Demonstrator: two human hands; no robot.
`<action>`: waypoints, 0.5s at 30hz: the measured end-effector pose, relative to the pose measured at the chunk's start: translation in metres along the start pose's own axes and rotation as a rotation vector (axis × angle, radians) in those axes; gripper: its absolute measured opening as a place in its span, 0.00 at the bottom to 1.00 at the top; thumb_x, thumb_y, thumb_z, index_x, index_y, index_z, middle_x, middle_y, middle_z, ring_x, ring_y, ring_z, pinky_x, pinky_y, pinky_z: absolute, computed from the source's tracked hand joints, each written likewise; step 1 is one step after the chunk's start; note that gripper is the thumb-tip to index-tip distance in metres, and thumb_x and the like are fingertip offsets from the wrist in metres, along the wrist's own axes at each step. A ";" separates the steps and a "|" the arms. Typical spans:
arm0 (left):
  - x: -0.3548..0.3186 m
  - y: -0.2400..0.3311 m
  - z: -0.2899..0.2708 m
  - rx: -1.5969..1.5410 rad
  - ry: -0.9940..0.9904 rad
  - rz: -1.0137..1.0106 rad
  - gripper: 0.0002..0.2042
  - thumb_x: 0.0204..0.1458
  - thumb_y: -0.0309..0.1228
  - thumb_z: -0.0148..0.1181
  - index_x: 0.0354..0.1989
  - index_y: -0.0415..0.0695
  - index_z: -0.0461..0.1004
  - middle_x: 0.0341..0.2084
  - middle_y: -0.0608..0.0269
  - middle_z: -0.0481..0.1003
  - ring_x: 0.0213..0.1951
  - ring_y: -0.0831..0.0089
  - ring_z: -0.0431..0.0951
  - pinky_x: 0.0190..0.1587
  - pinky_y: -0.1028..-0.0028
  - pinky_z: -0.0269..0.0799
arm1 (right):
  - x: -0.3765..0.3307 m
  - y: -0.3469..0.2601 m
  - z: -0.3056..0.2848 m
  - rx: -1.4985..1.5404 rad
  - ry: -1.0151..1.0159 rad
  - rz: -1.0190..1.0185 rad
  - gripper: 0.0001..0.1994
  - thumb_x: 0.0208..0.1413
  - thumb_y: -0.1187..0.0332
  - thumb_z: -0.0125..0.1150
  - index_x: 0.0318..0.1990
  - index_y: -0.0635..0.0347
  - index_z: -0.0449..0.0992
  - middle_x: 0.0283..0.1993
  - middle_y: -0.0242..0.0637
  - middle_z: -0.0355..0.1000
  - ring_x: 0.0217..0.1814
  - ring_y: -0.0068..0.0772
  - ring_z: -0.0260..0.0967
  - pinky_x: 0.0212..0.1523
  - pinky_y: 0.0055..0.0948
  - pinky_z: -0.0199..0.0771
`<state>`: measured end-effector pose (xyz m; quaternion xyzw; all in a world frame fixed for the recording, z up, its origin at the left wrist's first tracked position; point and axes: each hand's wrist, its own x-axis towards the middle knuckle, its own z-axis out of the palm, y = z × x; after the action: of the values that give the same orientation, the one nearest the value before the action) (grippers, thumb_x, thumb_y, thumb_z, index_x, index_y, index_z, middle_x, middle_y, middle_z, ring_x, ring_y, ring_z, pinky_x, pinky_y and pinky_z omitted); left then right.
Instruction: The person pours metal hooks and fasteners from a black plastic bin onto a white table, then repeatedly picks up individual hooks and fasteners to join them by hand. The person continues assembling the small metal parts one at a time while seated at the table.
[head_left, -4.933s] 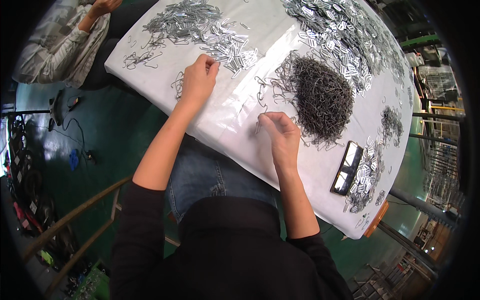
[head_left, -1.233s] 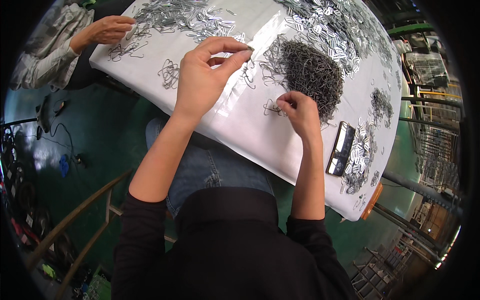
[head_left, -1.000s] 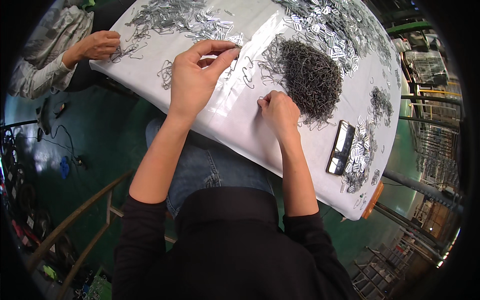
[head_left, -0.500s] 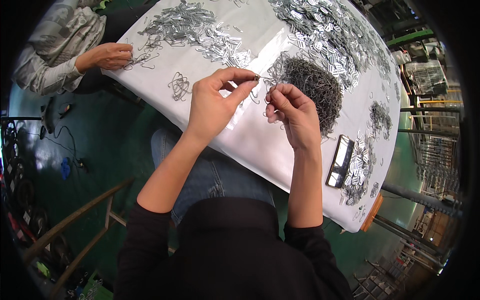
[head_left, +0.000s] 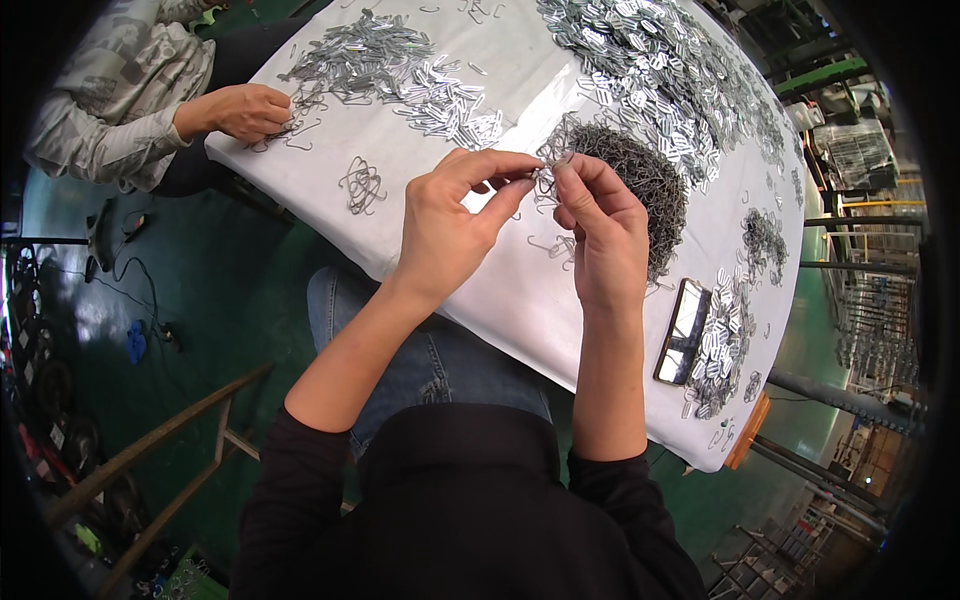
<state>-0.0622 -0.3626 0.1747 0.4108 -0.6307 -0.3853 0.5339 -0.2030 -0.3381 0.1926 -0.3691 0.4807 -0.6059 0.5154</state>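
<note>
My left hand (head_left: pixel 447 228) pinches a small metal piece (head_left: pixel 544 174) between thumb and fingertips above the white-covered table (head_left: pixel 500 290). The fingertips of my right hand (head_left: pixel 607 235) meet it there, closed on the same spot. Fingers hide most of the piece, and its exact shape is too small to tell. Just beyond and right of my right hand lies a dense heap of dark wire hooks (head_left: pixel 662 200). A few loose wire hooks (head_left: pixel 562 250) rest on the table between my wrists. Another small cluster of hooks (head_left: pixel 362 186) lies left of my left hand.
A large heap of flat, slotted metal pieces (head_left: pixel 650 90) covers the far right. Another pile (head_left: pixel 370 60) lies far left, beside a co-worker's hand (head_left: pixel 248 112) touching wire hooks. A phone (head_left: pixel 683 332) and more slotted pieces (head_left: pixel 722 345) are at the right. A wooden rail (head_left: pixel 150 445) stands lower left.
My two hands have come together, their fingertips now meeting. My left hand has shifted right and slightly down. The co-worker's hand has moved a little right.
</note>
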 end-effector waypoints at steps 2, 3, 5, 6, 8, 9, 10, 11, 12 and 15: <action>0.001 0.002 0.003 0.017 -0.017 -0.011 0.09 0.46 0.21 0.63 0.38 0.44 0.80 0.28 0.63 0.79 0.27 0.76 0.75 0.32 0.76 0.70 | 0.002 0.000 -0.001 -0.001 -0.001 0.022 0.06 0.55 0.70 0.64 0.36 0.61 0.77 0.32 0.24 0.71 0.33 0.13 0.61 0.34 0.15 0.59; 0.001 0.002 0.004 0.008 -0.018 0.022 0.10 0.46 0.21 0.63 0.38 0.44 0.80 0.28 0.63 0.79 0.28 0.76 0.75 0.32 0.76 0.70 | 0.002 0.001 -0.001 -0.006 0.008 -0.019 0.05 0.55 0.71 0.64 0.36 0.62 0.77 0.33 0.25 0.71 0.35 0.14 0.62 0.35 0.15 0.60; 0.000 -0.001 0.007 0.012 -0.037 0.038 0.11 0.47 0.21 0.63 0.39 0.44 0.80 0.29 0.63 0.79 0.29 0.76 0.76 0.33 0.76 0.71 | 0.003 0.003 0.000 -0.023 0.051 -0.089 0.04 0.54 0.73 0.63 0.36 0.62 0.76 0.35 0.26 0.70 0.38 0.16 0.63 0.39 0.16 0.62; 0.000 -0.004 0.007 0.004 -0.031 0.068 0.11 0.47 0.21 0.63 0.40 0.44 0.80 0.29 0.63 0.79 0.30 0.75 0.76 0.34 0.75 0.71 | 0.003 0.003 0.000 -0.033 0.054 -0.122 0.04 0.54 0.74 0.63 0.36 0.63 0.76 0.36 0.27 0.70 0.39 0.17 0.63 0.41 0.17 0.63; -0.001 -0.018 0.010 -0.005 -0.012 0.126 0.12 0.49 0.21 0.61 0.42 0.44 0.79 0.30 0.62 0.79 0.32 0.74 0.77 0.35 0.75 0.72 | 0.000 0.003 -0.002 -0.050 0.062 -0.188 0.03 0.54 0.76 0.62 0.36 0.64 0.75 0.39 0.29 0.69 0.42 0.18 0.64 0.44 0.19 0.64; 0.005 -0.032 0.010 0.012 0.027 0.079 0.11 0.51 0.22 0.60 0.43 0.44 0.79 0.30 0.61 0.79 0.33 0.72 0.78 0.37 0.74 0.72 | -0.002 0.001 -0.004 -0.041 0.051 -0.204 0.03 0.54 0.77 0.62 0.36 0.64 0.75 0.40 0.29 0.68 0.42 0.18 0.63 0.44 0.20 0.65; 0.015 -0.049 0.008 0.022 0.095 0.091 0.11 0.52 0.23 0.58 0.43 0.44 0.79 0.31 0.61 0.80 0.34 0.70 0.79 0.38 0.73 0.73 | -0.004 -0.002 -0.006 -0.032 0.040 -0.220 0.03 0.54 0.78 0.61 0.36 0.64 0.74 0.41 0.29 0.67 0.43 0.18 0.63 0.44 0.20 0.65; 0.030 -0.069 0.003 0.176 0.032 0.119 0.12 0.56 0.27 0.53 0.47 0.44 0.77 0.40 0.58 0.79 0.44 0.63 0.77 0.48 0.69 0.71 | -0.007 -0.005 -0.008 -0.023 0.028 -0.237 0.03 0.54 0.79 0.61 0.36 0.64 0.74 0.41 0.29 0.67 0.43 0.18 0.63 0.44 0.21 0.65; 0.042 -0.088 0.009 0.328 -0.036 0.137 0.13 0.58 0.30 0.52 0.50 0.45 0.75 0.46 0.57 0.75 0.49 0.63 0.74 0.52 0.67 0.67 | -0.009 -0.008 -0.010 -0.036 0.027 -0.248 0.03 0.54 0.79 0.61 0.35 0.64 0.74 0.42 0.29 0.66 0.43 0.18 0.63 0.44 0.21 0.65; 0.049 -0.133 0.023 0.724 -0.201 0.274 0.19 0.61 0.38 0.48 0.59 0.47 0.68 0.59 0.57 0.66 0.63 0.61 0.62 0.64 0.59 0.53 | -0.020 -0.018 -0.012 -0.055 0.022 -0.244 0.04 0.54 0.81 0.59 0.35 0.64 0.73 0.42 0.29 0.65 0.43 0.19 0.63 0.44 0.20 0.65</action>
<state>-0.0750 -0.4559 0.0660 0.4449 -0.8236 -0.1018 0.3368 -0.2151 -0.3163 0.2082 -0.4323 0.4540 -0.6548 0.4222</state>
